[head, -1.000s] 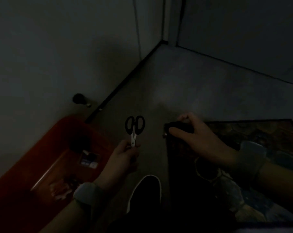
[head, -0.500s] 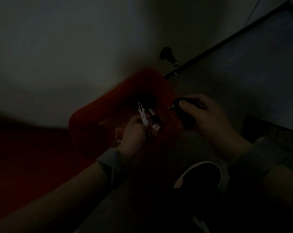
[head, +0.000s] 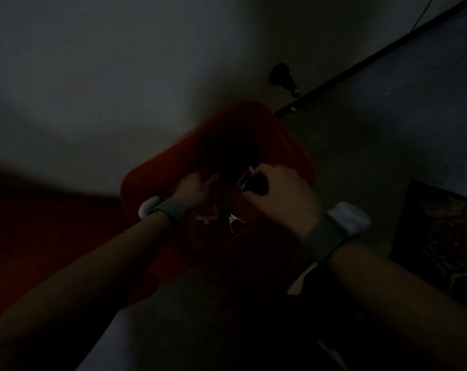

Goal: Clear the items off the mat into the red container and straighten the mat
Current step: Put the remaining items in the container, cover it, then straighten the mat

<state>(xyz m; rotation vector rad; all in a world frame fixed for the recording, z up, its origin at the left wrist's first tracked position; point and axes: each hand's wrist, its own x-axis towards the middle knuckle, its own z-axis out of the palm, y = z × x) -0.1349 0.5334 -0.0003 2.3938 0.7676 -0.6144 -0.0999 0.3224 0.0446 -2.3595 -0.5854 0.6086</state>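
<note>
Head view: scissors [head: 233,219] lie in the red container [head: 286,135] beneath the left hand [head: 191,187], grip unclear; right hand [head: 280,196] clutches a dark object [head: 255,183] above it; mat [head: 441,236] unstraightened.

You have only one view, the wide-angle camera on your head, tilted steeply down and a little to your left, so the wall fills the upper left of the frame and the floor runs across the right and bottom. It sits close over the red container [head: 286,135] at frame centre, with both forearms entering from the lower corners and the mat [head: 441,236] clipped at the right edge. The picture is very dark, so small detail is lost.
</note>
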